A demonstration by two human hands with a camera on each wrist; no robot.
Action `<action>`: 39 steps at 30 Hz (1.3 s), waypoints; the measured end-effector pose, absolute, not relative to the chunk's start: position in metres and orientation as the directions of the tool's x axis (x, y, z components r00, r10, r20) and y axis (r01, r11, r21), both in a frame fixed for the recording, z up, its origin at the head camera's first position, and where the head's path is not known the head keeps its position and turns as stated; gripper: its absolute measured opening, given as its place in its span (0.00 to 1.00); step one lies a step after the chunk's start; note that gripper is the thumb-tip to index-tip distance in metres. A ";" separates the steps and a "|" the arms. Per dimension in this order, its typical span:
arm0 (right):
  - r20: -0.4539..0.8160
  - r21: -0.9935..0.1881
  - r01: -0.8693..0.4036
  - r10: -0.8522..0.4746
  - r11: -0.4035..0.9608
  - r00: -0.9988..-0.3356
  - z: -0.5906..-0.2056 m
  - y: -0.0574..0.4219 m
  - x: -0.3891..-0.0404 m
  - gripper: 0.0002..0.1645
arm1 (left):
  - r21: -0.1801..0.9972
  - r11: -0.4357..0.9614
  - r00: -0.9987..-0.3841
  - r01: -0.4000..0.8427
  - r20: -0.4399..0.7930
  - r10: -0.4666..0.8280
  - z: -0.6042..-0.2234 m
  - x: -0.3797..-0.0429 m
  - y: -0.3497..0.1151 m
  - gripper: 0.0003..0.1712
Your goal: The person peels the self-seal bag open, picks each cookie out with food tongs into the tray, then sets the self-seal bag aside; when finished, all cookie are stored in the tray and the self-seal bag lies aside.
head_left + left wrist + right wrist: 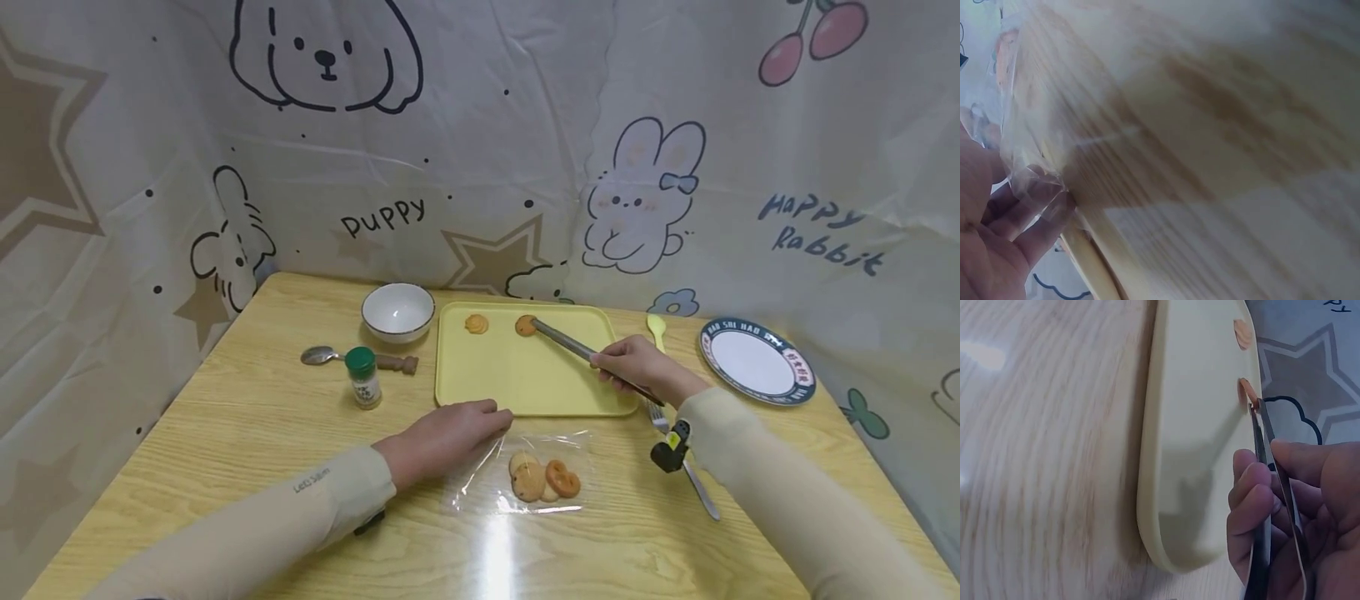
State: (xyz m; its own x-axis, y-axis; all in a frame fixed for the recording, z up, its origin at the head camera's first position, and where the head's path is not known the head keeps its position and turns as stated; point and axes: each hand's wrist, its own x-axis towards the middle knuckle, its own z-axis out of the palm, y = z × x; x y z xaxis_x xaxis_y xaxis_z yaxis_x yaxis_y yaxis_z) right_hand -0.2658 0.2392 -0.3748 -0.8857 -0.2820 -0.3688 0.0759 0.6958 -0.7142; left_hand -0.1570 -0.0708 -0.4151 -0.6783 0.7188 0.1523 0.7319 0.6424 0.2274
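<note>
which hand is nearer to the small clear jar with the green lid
Left. The left hand is right of the jar, nearer the camera; the right hand is much farther right, gripping grey metal tongs.

Left arm [258, 521] and right arm [802, 492] stretched forward, left hand [450, 437] curled, right hand [651, 368] in a pinching grip.

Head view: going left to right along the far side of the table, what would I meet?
White bowl, swirled cookie on the yellow tray, round cookie on the tray at the tip of the tongs, yellow utensil, plate with a patterned rim.
</note>
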 end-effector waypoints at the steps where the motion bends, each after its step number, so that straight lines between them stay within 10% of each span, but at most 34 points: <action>1: -0.368 -0.708 0.072 -0.280 0.702 -0.887 -0.375 0.238 -0.265 0.22 | 0.227 0.646 -0.682 0.729 0.151 0.716 -0.416 -0.157 -0.070 0.05; 26: -0.306 -0.570 -0.109 -0.334 0.814 -0.891 -0.328 0.324 -0.206 0.29 | 0.216 0.670 -0.702 0.710 0.151 0.696 -0.419 -0.156 -0.068 0.04; 39: -0.419 -0.747 -0.124 -0.608 0.653 -0.675 -0.334 0.385 -0.162 0.16 | 0.220 0.664 -0.697 0.715 0.148 0.702 -0.418 -0.159 -0.067 0.05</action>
